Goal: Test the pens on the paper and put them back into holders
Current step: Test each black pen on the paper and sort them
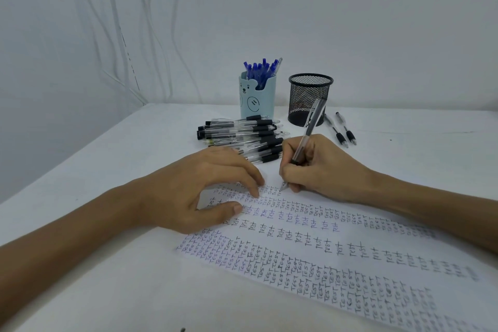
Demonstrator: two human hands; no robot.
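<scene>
One clear black-grip pen (307,140) pinched in right hand (320,170), tip on white written-over paper (296,256); left hand (199,191), fingers spread, pins sheet. Testing step; next, probably black mesh holder (310,100).

The left forearm (67,245) comes in bare from the near left and angles toward the middle. The left hand (199,191) is palm down and arched, its fingers spread and slightly bent, with fingertips and thumb tip pressing on the paper (358,234). The right forearm (431,213), also bare, enters from the right edge. The right hand (320,170) sits just right of the left with a small gap between them. Its thumb and first fingers pinch a pen (305,140) low on the barrel, tip down, top leaning far-right.
</scene>
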